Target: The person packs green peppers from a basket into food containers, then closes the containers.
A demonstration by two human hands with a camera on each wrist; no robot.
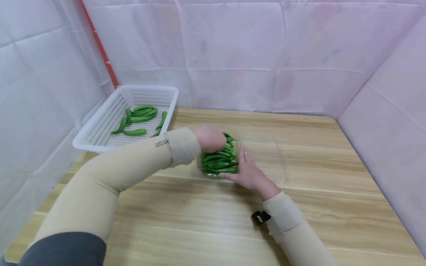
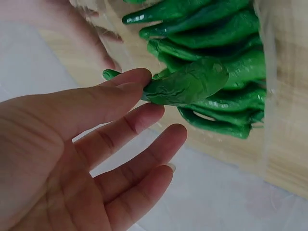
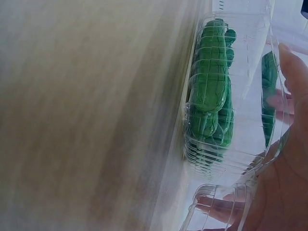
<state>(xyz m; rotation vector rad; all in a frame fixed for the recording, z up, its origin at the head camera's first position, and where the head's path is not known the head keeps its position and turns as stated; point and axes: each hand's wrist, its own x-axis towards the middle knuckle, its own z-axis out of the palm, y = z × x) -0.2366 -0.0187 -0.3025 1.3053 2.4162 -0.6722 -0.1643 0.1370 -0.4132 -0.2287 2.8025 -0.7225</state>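
Thumb and forefinger of my left hand (image 1: pixel 209 139) pinch a green chili pepper (image 2: pixel 190 85), held above the peppers in a clear plastic box (image 3: pixel 248 53). The left wrist view shows its other fingers spread loosely. Inside the box lie several green peppers (image 1: pixel 217 165), side by side in a row. My right hand (image 1: pixel 249 173) rests against the box's near right corner, thumb along the front rim and fingers fairly straight along the right side. From the head view, the pinched pepper is hidden behind the left hand.
At the back left stands a white perforated basket (image 1: pixel 96 129) holding several more green peppers (image 1: pixel 141 113). The box's clear lid (image 1: pixel 264 159) lies folded out to the right on the wooden table (image 1: pixel 186 225). White sheeting (image 1: pixel 233 55) encloses the back and sides.
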